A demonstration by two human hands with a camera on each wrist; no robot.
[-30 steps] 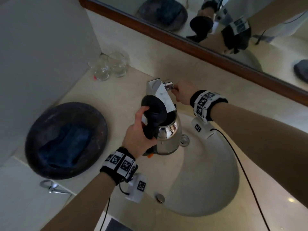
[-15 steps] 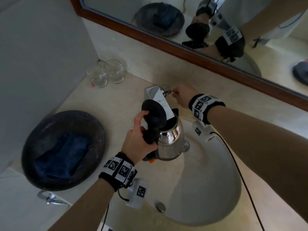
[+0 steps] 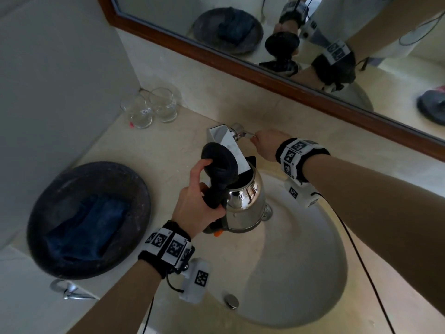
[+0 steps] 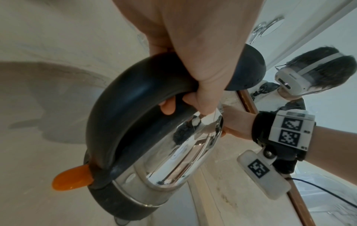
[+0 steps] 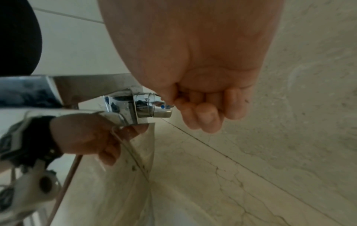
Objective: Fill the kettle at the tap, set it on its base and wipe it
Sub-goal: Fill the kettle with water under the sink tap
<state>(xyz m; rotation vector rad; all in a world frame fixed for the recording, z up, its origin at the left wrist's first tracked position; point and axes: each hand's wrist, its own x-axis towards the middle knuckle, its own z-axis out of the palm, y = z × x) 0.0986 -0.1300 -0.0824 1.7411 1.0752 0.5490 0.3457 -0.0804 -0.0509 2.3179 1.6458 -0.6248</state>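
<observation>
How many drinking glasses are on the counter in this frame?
2. Both stand side by side in the back left corner of the counter, near the wall: the left glass and the right glass, close together. The wrist views show none.

head: above, looking down | wrists: close, along hands | shared: kettle (image 3: 243,203), tap (image 3: 226,141)

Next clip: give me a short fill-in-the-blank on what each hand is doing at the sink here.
1. The left hand holds the shiny steel kettle by its black ____.
2. The kettle's round black lid is ____.
3. The right hand pinches the chrome tap's thin ____.
4. The folded blue cloth lies in a dark round ____.

Missing words: handle; open; lever; bowl
</observation>
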